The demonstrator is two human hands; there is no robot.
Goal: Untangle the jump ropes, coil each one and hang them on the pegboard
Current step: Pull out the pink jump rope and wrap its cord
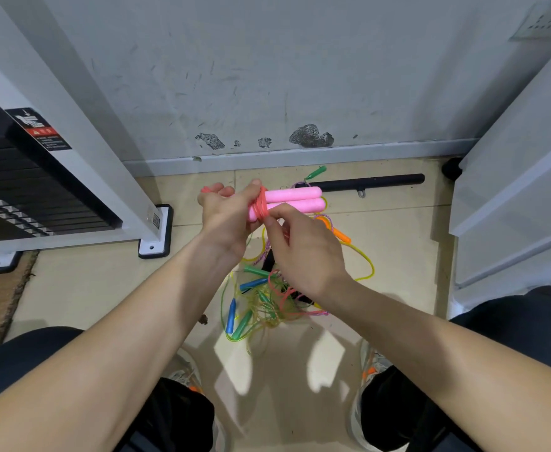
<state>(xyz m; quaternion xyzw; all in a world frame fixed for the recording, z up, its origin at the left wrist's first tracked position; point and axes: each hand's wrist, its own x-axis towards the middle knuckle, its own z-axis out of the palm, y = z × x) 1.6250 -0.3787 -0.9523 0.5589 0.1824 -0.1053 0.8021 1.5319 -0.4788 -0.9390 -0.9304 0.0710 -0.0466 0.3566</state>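
Two pink jump-rope handles (pixel 295 199) lie side by side, held up over the floor by my left hand (pixel 225 213), which grips their left ends. Pink-red cord (pixel 261 205) is wound several times around them. My right hand (pixel 300 252) pinches that cord just below the handles. Beneath my hands a tangled pile of ropes (pixel 267 298) lies on the tiled floor, with green, blue and orange handles and yellow, pink and purple cords. No pegboard is in view.
A black bar (pixel 372 182) lies on the floor by the grey wall. A weight-stack machine (pixel 39 190) with a white frame stands at left, and a white frame (pixel 512 190) at right. My knees and shoes fill the lower part of the view.
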